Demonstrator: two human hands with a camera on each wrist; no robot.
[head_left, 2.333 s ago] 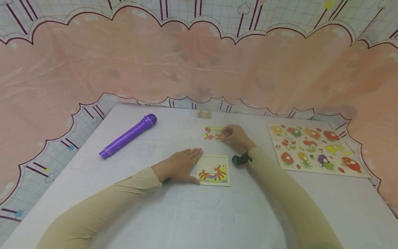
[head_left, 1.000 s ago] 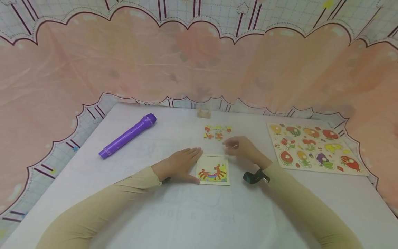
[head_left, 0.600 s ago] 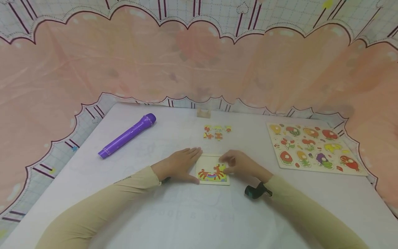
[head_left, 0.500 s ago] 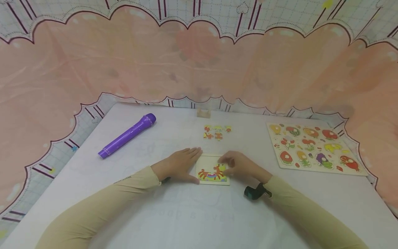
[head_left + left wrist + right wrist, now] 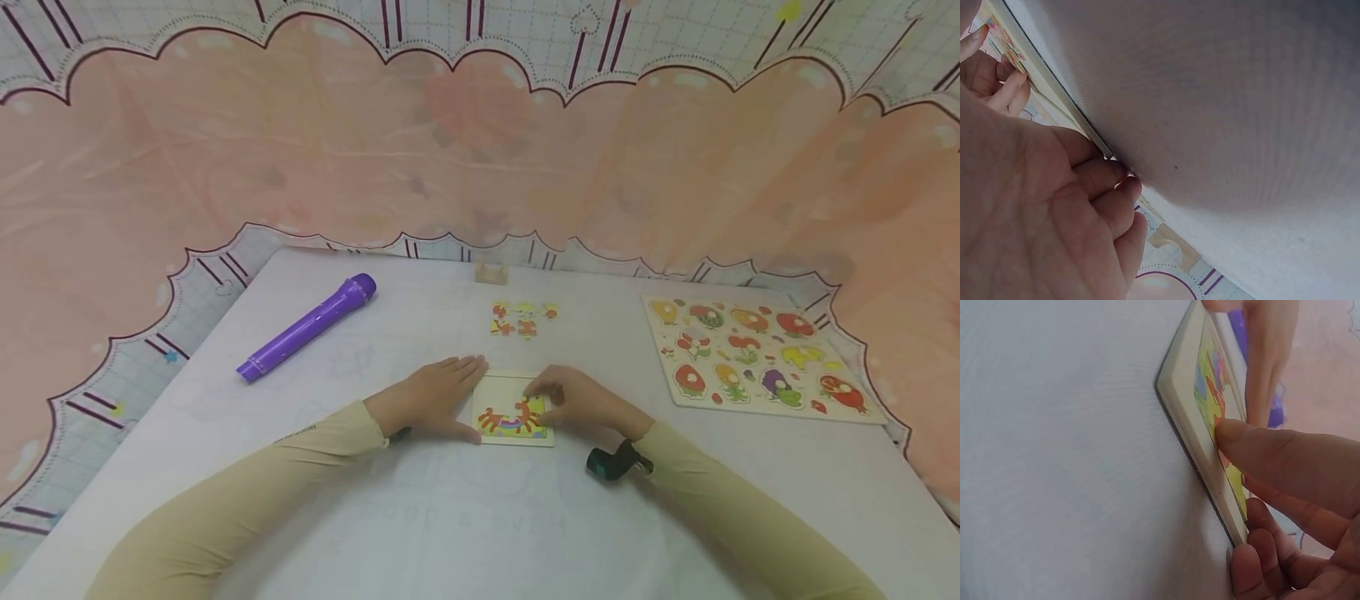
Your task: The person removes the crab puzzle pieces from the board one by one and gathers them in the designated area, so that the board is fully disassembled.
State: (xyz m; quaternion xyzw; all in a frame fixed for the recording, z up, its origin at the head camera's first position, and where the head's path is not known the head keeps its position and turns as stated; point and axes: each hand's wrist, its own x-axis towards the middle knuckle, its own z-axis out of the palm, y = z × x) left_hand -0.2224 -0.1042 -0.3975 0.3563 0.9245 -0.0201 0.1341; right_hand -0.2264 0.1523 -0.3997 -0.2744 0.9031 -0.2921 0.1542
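Note:
A small square wooden puzzle tray (image 5: 491, 385) lies flat before me, its lower part filled with joined pieces picturing an orange animal (image 5: 491, 423). My left hand (image 5: 438, 398) rests along the tray's left side, fingers extended at the upper corner and thumb at the lower one. At the tray's right side, my right hand (image 5: 581, 400) pinches a yellow-green puzzle piece (image 5: 1235, 487) between thumb and index finger, down at the rim. Its other fingers curl by the tray's corner in the right wrist view. Several loose puzzle pieces (image 5: 527, 327) lie beyond the tray.
A purple toy microphone (image 5: 307, 327) lies at the left of the white table (image 5: 360, 533). On the right is a wooden fruit puzzle board (image 5: 757, 358). A small tan block (image 5: 491, 273) stands at the back edge, before a patterned peach cloth (image 5: 337, 167).
My right hand took a piece from the right of the loose group and brought it toward me onto the tray's right side. My left hand has stayed in place.

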